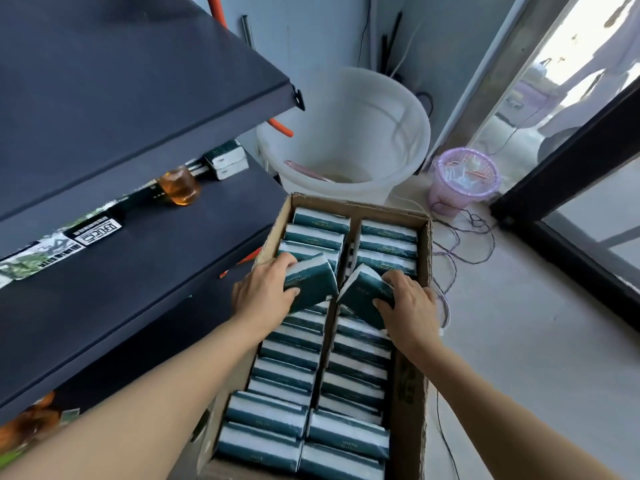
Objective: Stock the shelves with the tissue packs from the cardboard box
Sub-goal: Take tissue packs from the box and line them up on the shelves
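An open cardboard box [414, 386] stands on the floor, filled with two rows of dark green and white tissue packs [287, 355]. My left hand [265, 294] grips one tissue pack [313, 284] tilted up out of the left row. My right hand [410, 308] grips another tissue pack [363, 294] lifted from the right row. Both packs are just above the box, leaning toward each other. Dark shelves [114, 271] stand to the left, and a few tissue packs [225, 162] lie far back on the middle shelf.
An amber bottle [180, 185] and printed packages [55, 247] sit on the middle shelf. Behind the box stands a large white bucket [349, 133]; a small purple basket [462, 178] and loose cords [460, 244] are to the right. A glass door frame [568, 188] is at right.
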